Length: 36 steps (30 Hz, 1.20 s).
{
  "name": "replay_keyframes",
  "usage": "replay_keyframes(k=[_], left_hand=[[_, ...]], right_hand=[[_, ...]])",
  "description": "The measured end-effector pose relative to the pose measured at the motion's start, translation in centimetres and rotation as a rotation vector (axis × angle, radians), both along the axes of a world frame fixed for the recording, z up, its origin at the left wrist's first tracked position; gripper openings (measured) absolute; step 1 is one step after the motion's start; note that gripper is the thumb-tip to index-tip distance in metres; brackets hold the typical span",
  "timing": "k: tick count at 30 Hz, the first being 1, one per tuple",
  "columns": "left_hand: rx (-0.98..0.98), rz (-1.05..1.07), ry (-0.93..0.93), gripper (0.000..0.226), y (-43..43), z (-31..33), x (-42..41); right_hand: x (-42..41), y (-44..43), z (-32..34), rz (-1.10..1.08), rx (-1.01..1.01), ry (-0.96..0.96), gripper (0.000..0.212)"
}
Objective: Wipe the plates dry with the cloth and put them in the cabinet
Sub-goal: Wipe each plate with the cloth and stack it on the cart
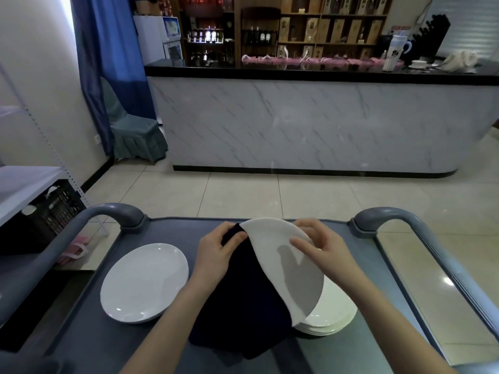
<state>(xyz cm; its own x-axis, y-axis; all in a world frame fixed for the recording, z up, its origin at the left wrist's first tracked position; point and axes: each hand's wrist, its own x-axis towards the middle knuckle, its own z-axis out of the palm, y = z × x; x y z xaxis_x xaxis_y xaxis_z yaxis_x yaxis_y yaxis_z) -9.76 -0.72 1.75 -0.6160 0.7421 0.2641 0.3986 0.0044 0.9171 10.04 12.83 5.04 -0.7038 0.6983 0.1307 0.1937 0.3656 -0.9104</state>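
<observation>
The left hand (216,252) pinches the navy cloth (251,300) against the tilted white plate (272,244); the right hand (324,247) grips its rim. Turning the plate steadily should dry every edge.

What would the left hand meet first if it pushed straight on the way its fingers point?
The left hand pinches the dark cloth; pushed on, it would probably press that against the tilted plate in the right hand, though depth is unclear.
</observation>
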Motion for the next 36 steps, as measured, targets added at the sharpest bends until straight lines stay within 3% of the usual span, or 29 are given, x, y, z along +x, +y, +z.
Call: replay_keyframes(k=[5, 9, 15, 19, 24, 26, 29, 34, 36], left_hand=[[-0.082, -0.227, 0.166, 0.015, 1.1, 1.2, 0.6], [-0.091, -0.141, 0.068, 0.011, 0.9, 0.8, 0.1], [-0.036, 0.172, -0.104, 0.024, -0.4, -1.2, 0.0], [-0.088, 0.122, -0.039, 0.026, -0.6, -1.0, -0.8], [-0.164, -0.180, 0.188, 0.022, 0.7, 1.4, -0.3], [-0.183, -0.205, 0.237, 0.025, 1.2, 1.6, 0.2], [-0.136, -0.084, 0.189, 0.024, 1.0, 1.2, -0.1], [-0.058, 0.158, -0.013, 0.023, 0.3, 0.1, -1.0], [-0.042, 0.190, -0.089, 0.029, -0.1, -0.7, -0.7]], right_hand=[[-2.9, 0.1, 1.1, 0.190, 0.323, -0.333, 0.020], [-2.9, -0.1, 0.0, 0.090, 0.227, -0.132, 0.022], [-2.1, -1.5, -2.0, -0.294, -0.161, 0.222, 0.019], [-1.6, -1.7, -2.4, -0.255, -0.120, 0.143, 0.019], [-2.4, -1.1, -1.1, 0.054, 0.109, -0.068, 0.019], [-2.7, -1.3, -1.0, 0.081, 0.138, -0.076, 0.018], [-2.3, -1.3, -1.3, -0.029, 0.074, 0.019, 0.020], [-2.4, -2.4, -2.7, -0.397, -0.196, 0.282, 0.025], [-2.3, -2.4, -2.7, -0.392, -0.200, 0.268, 0.024]])
